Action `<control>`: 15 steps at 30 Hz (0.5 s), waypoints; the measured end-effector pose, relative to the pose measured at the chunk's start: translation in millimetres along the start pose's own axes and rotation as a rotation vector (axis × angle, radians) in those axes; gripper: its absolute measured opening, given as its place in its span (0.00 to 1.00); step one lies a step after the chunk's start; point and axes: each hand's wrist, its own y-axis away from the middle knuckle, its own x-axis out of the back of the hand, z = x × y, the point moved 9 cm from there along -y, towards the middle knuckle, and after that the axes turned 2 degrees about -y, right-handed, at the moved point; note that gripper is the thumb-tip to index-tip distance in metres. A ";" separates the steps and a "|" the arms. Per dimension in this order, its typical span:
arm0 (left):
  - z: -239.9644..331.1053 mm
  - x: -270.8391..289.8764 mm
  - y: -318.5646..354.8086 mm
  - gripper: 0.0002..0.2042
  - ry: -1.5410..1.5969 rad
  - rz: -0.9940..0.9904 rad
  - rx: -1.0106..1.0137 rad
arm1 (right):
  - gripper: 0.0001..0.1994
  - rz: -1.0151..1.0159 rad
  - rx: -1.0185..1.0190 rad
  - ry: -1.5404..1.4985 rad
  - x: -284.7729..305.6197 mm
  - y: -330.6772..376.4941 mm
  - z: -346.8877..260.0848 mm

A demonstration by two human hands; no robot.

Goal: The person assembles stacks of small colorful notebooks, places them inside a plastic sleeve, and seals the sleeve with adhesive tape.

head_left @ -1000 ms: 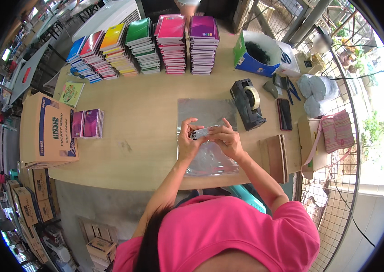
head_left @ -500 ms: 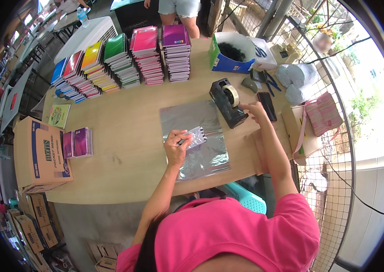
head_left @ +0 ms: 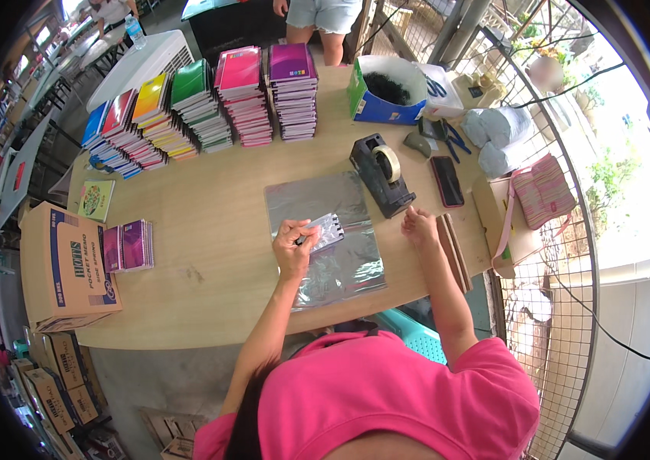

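Note:
My left hand (head_left: 294, 244) is closed on a small clear plastic packet (head_left: 329, 230) with dark marks along its right edge. It hovers over a large transparent plastic sheet or bag (head_left: 303, 195) lying flat on the table. My right hand (head_left: 420, 228) has its fingers drawn together just off the near end of a black tape dispenser (head_left: 394, 198), which carries a roll of clear tape (head_left: 386, 164). Whatever those fingers pinch, if anything, is too small to make out.
Stacks of coloured notebooks (head_left: 292, 65) line the far side. A cardboard box (head_left: 72, 268) and purple notebooks (head_left: 138, 244) sit at left. On the right are a phone (head_left: 447, 181), pliers (head_left: 457, 140), a blue-green box (head_left: 386, 116) and a striped pouch (head_left: 543, 192). Someone stands beyond the table.
My right hand has drawn back toward me from beside the tape roll to the dispenser's near end, and its fingers have curled in. My left hand keeps its grip on the packet.

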 end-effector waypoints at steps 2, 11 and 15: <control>-1.4 -5.4 1.8 0.06 -0.042 -0.009 -0.021 | 0.09 -0.021 -0.203 -0.258 11.6 -6.1 45.9; 13.7 0.6 7.0 0.06 -0.150 0.038 -0.155 | 0.30 -0.245 0.389 0.364 -190.8 158.9 -28.3; 15.8 -3.3 8.2 0.06 -0.190 0.046 -0.247 | 0.50 -0.081 0.421 0.654 -190.2 159.7 -4.9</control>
